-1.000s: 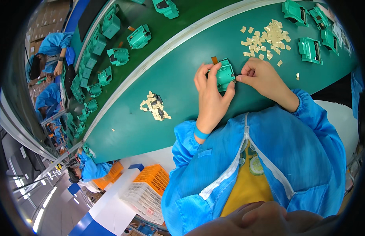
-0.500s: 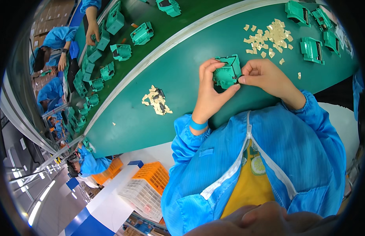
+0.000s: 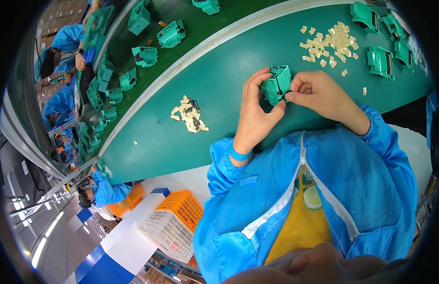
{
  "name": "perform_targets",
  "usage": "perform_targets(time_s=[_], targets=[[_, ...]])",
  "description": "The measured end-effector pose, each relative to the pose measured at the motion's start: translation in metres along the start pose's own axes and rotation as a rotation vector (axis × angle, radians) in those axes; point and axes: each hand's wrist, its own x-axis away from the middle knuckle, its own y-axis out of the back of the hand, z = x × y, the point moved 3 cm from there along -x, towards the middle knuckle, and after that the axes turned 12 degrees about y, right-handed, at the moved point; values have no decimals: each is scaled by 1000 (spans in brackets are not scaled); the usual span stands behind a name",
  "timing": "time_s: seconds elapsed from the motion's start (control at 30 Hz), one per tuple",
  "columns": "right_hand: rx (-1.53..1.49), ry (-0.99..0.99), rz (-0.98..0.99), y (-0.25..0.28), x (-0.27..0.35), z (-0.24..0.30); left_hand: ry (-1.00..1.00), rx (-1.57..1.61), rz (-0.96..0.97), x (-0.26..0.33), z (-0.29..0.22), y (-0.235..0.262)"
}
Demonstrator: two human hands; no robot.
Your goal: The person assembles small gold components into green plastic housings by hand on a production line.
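Between my hands, above the green table [image 3: 219, 75], is a green plastic housing [image 3: 277, 81], open like a box. My left hand [image 3: 255, 105] grips it from the left, with fingers at the far edge and the thumb at the near corner. The thumb and fingers of my right hand [image 3: 310, 91] are pinched on a small black part [image 3: 285, 96] at the housing's near right corner. Whether that part is fixed to the housing I cannot tell. A pile of cream paper-like pieces [image 3: 334, 41] lies beyond my right hand.
A smaller pile of cream pieces and black parts [image 3: 190, 114] lies to the left. Several green housings [image 3: 381, 62] stand at the far right. Past a pale rail [image 3: 200, 45], more housings [image 3: 171, 33] sit on a belt. Co-workers in blue [image 3: 68, 42] are at the left.
The housing has tilted slightly in my hands, and the black part shows more. On the left, a co-worker's hand has lifted a green housing. The whole view has shifted a little.
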Motion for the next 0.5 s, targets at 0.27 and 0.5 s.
perform_targets(time_s=[0.27, 0.5], targets=[[83, 28, -55, 0, -5, 2, 79, 60, 3, -7, -2, -1], [-272, 57, -31, 8, -14, -26, 91, 129, 30, -10, 3, -3]])
